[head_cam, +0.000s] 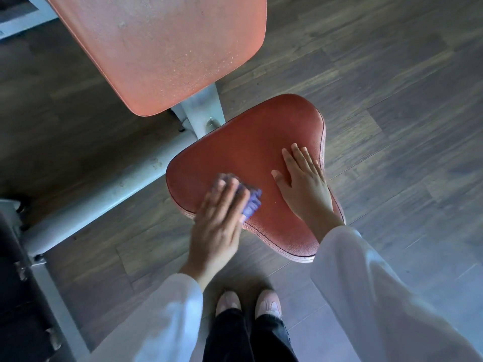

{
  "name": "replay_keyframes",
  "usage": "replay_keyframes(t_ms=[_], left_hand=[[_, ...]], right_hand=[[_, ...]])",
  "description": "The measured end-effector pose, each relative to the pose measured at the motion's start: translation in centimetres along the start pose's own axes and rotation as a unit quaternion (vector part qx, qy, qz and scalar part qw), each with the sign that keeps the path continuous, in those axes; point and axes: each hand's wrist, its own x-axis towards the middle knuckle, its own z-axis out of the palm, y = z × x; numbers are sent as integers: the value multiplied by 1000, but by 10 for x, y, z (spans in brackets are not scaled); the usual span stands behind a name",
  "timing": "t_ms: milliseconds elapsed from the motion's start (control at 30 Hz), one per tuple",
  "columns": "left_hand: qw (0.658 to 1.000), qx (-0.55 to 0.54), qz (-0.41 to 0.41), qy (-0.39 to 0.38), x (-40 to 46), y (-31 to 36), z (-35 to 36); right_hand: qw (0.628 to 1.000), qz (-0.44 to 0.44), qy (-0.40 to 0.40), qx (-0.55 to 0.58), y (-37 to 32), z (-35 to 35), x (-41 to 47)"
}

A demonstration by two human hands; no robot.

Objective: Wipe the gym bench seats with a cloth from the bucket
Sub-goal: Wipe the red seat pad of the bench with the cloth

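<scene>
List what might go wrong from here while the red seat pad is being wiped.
1. The left hand presses the purple cloth near the seat pad's front edge, so a long stroke may carry the cloth off onto the floor.
2. The right hand lies flat on the pad, so the patch beneath it may go unwiped.
3. The backrest looks speckled and could be missed.

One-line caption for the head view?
Left hand presses a purple cloth on the red bench seat; right hand rests flat.
</scene>
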Motion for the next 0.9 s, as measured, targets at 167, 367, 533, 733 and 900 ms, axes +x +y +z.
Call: replay_keyframes(t_ms=[167, 367, 533, 733, 900], left_hand=[[997, -10, 67, -32, -5, 16, 1], [992, 28, -119, 17, 25, -20, -2], [997, -20, -77, 17, 13, 37, 12], [981, -177, -78, 12, 35, 76, -3], [956, -91, -280, -15, 52, 7, -3]], right_hand=[[1000, -16, 0, 16, 4, -3, 0], [999, -31, -11, 14, 9, -6, -2], [998, -14, 8, 62, 18, -8, 1], [985, 89, 51, 141, 13, -20, 0], [984, 94, 144, 49, -49, 3, -45]])
